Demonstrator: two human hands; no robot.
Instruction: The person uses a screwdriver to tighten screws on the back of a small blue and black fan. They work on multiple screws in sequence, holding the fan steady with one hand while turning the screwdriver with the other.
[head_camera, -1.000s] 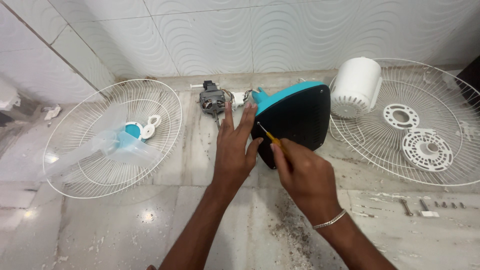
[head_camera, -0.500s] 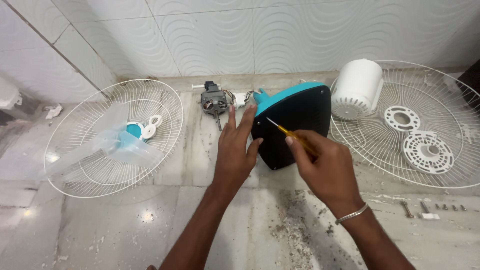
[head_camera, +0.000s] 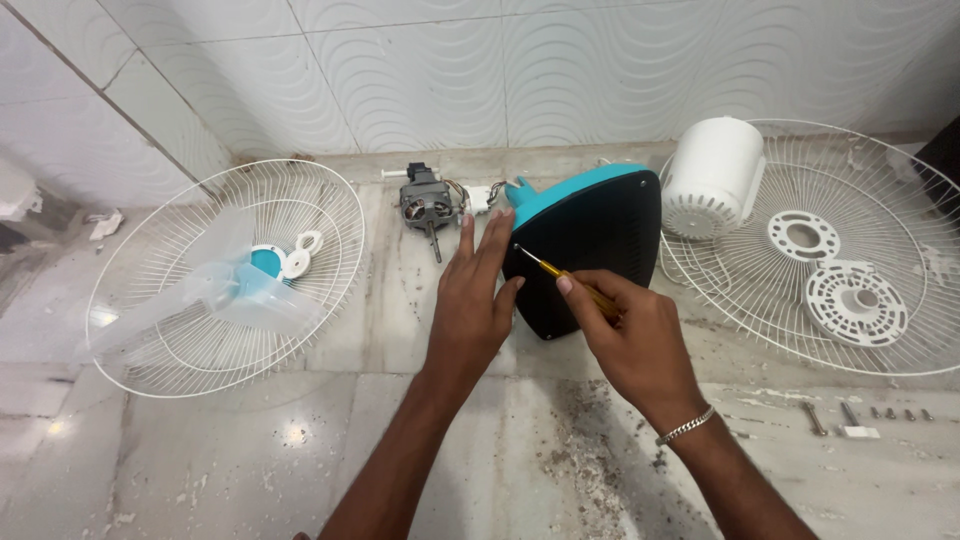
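No packages, labels, signs or screens show here — only bare fan parts on the floor.

right grille (head_camera: 850, 250) cut off; screws (head_camera: 895, 413) tiny.

looks like a home floor turned into a makeshift repair spot. polished marble floor (head_camera: 250, 450) with grit and dust, meeting a wall of white wave-patterned tiles (head_camera: 450, 70). spread out with fan parts: two white wire guards (head_camera: 160, 370) (head_camera: 900, 180), a clear blade (head_camera: 215, 290), a bare motor (head_camera: 428, 205), a teal and black base (head_camera: 600, 240), a white motor cover (head_camera: 712, 175), loose screws (head_camera: 870, 415). no bench, no tool racks.
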